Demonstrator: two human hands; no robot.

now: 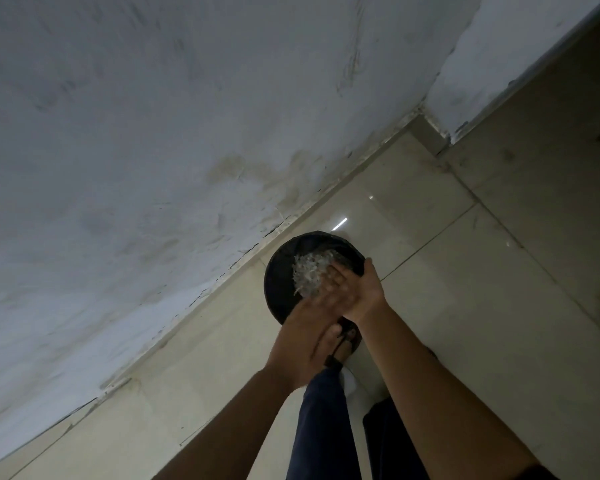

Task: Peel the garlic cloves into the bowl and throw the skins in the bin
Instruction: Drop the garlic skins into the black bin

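A round black bin stands on the tiled floor beside the wall. A pale heap of garlic skins shows in its mouth, just past my fingertips. Both hands hover over the bin's near right rim. My right hand is held flat with the palm turned left and the thumb up. My left hand, blurred, lies with straight fingers against the right palm. Whether the skins lie in the bin or are falling from my hands is unclear. No bowl or cloves are in view.
My sandalled foot is planted at the bin's near edge, with dark blue trouser legs below it. A stained white wall runs along the left and meets the glossy beige floor tiles.
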